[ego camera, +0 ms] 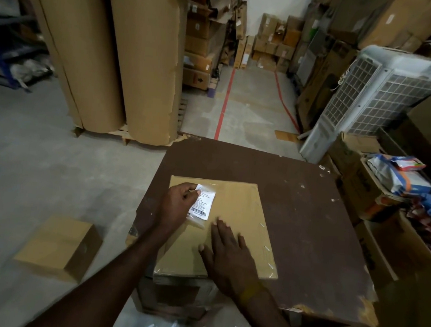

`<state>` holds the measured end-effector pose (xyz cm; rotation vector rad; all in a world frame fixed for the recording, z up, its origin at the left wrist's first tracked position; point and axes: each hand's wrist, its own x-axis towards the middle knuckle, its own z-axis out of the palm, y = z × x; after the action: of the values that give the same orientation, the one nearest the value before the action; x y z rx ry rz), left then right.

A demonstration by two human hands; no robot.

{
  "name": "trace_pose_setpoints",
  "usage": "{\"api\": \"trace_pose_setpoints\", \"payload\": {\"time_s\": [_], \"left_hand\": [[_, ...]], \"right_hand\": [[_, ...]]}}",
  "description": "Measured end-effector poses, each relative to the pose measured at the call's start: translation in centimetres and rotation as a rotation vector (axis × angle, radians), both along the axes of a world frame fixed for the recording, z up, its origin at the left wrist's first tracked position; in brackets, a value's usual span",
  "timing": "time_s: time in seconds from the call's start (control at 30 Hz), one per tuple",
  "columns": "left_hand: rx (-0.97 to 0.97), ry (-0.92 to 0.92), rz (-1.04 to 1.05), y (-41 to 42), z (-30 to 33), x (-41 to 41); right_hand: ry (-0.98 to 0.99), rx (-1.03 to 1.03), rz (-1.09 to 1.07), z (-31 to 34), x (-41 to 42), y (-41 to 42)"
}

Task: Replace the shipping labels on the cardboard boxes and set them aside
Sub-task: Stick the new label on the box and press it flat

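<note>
Nothing printed on the stacked cartons in this storeroom can be read. Tall brown paper rolls (140, 52) stand on a pallet at the left, and a white air cooler (371, 98) leans at the right. A dark, chipped surface (308, 223) carries the cardboard box (242, 207), flat-topped, taped and stapled along its right edge. A smaller box (58, 246) sits on the floor to the left. The right hand (229, 258) presses flat on the box top, fingers straight. The left hand (177, 201) pinches the white shipping label (203, 204); its barcode shows, but the text is too small to read.
</note>
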<state>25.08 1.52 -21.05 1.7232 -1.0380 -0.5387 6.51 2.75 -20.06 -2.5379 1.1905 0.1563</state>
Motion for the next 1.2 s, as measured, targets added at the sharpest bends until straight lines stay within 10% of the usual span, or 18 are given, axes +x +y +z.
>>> {"api": "trace_pose_setpoints", "payload": {"time_s": [1.2], "left_hand": [[0.000,0.011,0.017,-0.2,0.0,0.1]], "right_hand": [[0.063,-0.016,0.064,-0.4,-3.1,0.9]]}}
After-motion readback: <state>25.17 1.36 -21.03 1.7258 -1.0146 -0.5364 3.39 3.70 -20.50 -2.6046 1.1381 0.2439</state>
